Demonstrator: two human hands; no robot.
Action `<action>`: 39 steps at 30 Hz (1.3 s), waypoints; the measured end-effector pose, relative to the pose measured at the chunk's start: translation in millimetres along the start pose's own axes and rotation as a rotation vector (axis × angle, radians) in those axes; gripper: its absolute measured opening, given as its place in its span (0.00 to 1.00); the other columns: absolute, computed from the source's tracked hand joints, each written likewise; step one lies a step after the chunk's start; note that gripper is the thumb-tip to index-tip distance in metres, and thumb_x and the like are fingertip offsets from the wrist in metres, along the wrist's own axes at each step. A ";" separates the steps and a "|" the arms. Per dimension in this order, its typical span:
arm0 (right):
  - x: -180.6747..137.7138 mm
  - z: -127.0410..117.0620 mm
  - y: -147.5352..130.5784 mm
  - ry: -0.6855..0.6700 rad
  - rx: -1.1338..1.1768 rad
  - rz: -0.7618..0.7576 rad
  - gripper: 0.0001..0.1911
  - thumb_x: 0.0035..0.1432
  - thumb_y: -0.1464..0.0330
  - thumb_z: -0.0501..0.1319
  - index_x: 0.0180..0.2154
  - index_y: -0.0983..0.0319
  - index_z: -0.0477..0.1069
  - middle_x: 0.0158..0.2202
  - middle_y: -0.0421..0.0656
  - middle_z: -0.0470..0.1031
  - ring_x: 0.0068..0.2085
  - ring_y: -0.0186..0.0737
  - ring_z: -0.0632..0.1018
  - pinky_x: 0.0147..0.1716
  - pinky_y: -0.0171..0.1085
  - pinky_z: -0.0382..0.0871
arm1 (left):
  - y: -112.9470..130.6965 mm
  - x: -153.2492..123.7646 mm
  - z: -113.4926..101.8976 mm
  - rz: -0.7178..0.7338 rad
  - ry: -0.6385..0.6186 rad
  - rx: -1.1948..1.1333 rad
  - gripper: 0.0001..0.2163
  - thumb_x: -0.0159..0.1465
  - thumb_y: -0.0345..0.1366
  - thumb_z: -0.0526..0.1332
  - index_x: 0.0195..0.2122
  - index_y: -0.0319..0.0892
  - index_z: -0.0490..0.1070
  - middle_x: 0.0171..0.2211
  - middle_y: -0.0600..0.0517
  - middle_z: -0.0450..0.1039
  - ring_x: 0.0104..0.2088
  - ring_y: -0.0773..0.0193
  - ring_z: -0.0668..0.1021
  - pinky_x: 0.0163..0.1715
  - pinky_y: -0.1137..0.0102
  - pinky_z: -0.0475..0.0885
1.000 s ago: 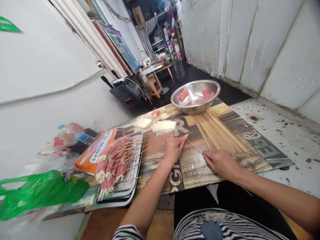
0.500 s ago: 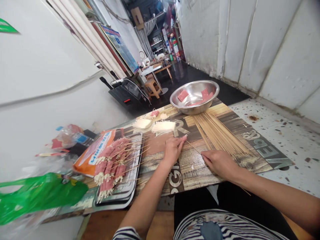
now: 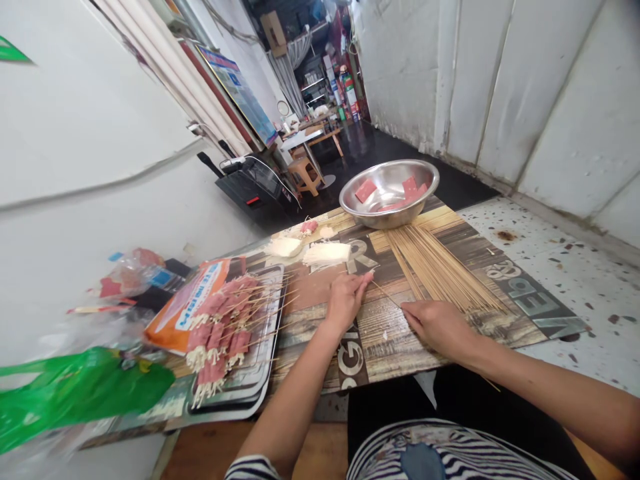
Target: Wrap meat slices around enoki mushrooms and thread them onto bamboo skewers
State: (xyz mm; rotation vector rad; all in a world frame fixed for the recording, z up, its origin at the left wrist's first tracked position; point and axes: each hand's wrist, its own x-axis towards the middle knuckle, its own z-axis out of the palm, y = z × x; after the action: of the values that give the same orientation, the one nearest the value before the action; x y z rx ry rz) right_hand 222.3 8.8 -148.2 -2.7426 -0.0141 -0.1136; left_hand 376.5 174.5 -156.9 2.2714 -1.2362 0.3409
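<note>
My left hand (image 3: 347, 297) is closed over a meat roll (image 3: 369, 275), with a bit of pink meat and white enoki tips showing past the fingers. Pinched in my right hand (image 3: 433, 325) is a bamboo skewer (image 3: 386, 293), whose far end runs to the roll under my left fingers. The point where they meet is partly covered. Right of the hands lies a wide bundle of bare skewers (image 3: 445, 270). Beyond my left hand sit a white enoki clump (image 3: 328, 253) and another enoki clump (image 3: 285, 247).
A steel bowl (image 3: 389, 219) with meat slices stands at the table's far edge. To the left, a metal tray (image 3: 265, 373) bears stacked meat-and-enoki skewers (image 3: 220, 333). An orange package (image 3: 167, 331) and a green plastic bag (image 3: 85, 390) lie beside it.
The camera view has shifted very slightly. Both hands stay in nearly the same place, with the skewer held at the roll.
</note>
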 end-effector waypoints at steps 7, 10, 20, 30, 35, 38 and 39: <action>2.6 0.0 -1.8 -0.015 -0.089 -0.022 0.15 0.65 0.71 0.50 0.38 0.64 0.75 0.34 0.49 0.79 0.33 0.39 0.78 0.30 0.32 0.63 | 1.5 1.0 -2.2 0.005 -0.032 0.006 0.15 0.70 0.41 0.53 0.43 0.43 0.79 0.33 0.48 0.78 0.33 0.64 0.75 0.36 0.69 0.69; 5.3 -2.2 -3.6 -0.047 -0.136 -0.028 0.14 0.64 0.73 0.50 0.37 0.65 0.75 0.34 0.48 0.79 0.33 0.40 0.79 0.29 0.33 0.62 | 1.1 1.4 -2.0 0.004 -0.038 0.011 0.15 0.70 0.41 0.52 0.43 0.43 0.79 0.32 0.48 0.78 0.33 0.64 0.75 0.36 0.70 0.69; 24.2 -11.8 -16.6 -0.098 -0.275 -0.051 0.10 0.59 0.78 0.52 0.35 0.67 0.72 0.29 0.51 0.78 0.31 0.42 0.79 0.28 0.34 0.62 | 0.1 1.4 0.1 -0.007 -0.048 -0.037 0.14 0.70 0.40 0.53 0.41 0.42 0.79 0.32 0.47 0.77 0.34 0.63 0.75 0.35 0.70 0.68; 62.8 -2.0 -18.3 -0.079 -0.304 -0.013 0.14 0.62 0.76 0.49 0.39 0.68 0.73 0.34 0.54 0.78 0.35 0.43 0.80 0.31 0.34 0.66 | 0.0 1.2 0.5 -0.009 -0.089 -0.013 0.12 0.68 0.35 0.56 0.43 0.42 0.78 0.32 0.48 0.77 0.33 0.62 0.74 0.35 0.69 0.67; 55.4 5.8 -12.7 -0.040 -0.303 -0.024 0.15 0.64 0.73 0.48 0.39 0.67 0.73 0.37 0.53 0.78 0.36 0.46 0.79 0.31 0.37 0.66 | -3.0 0.4 4.2 -0.032 -0.070 -0.037 0.10 0.65 0.32 0.59 0.44 0.42 0.78 0.35 0.48 0.78 0.36 0.62 0.75 0.38 0.69 0.69; 46.7 6.6 -9.4 -0.016 -0.297 -0.054 0.13 0.62 0.75 0.50 0.38 0.67 0.74 0.37 0.52 0.78 0.38 0.46 0.79 0.33 0.37 0.66 | -4.1 0.8 9.1 -0.051 -0.048 0.004 0.09 0.63 0.29 0.60 0.42 0.42 0.78 0.35 0.49 0.78 0.36 0.62 0.76 0.39 0.69 0.70; 44.8 6.3 -8.4 -0.015 -0.299 -0.056 0.13 0.61 0.76 0.50 0.37 0.67 0.74 0.36 0.52 0.78 0.37 0.46 0.79 0.33 0.37 0.66 | -3.7 0.8 10.5 -0.057 -0.049 0.030 0.09 0.63 0.29 0.60 0.42 0.42 0.78 0.34 0.49 0.79 0.35 0.62 0.76 0.39 0.69 0.70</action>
State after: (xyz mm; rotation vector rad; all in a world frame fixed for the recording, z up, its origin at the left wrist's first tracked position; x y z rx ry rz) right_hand 267.2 18.7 -147.1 -3.0423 -0.0844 -0.1188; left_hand 379.8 169.7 -166.4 2.3484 -1.1954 0.2870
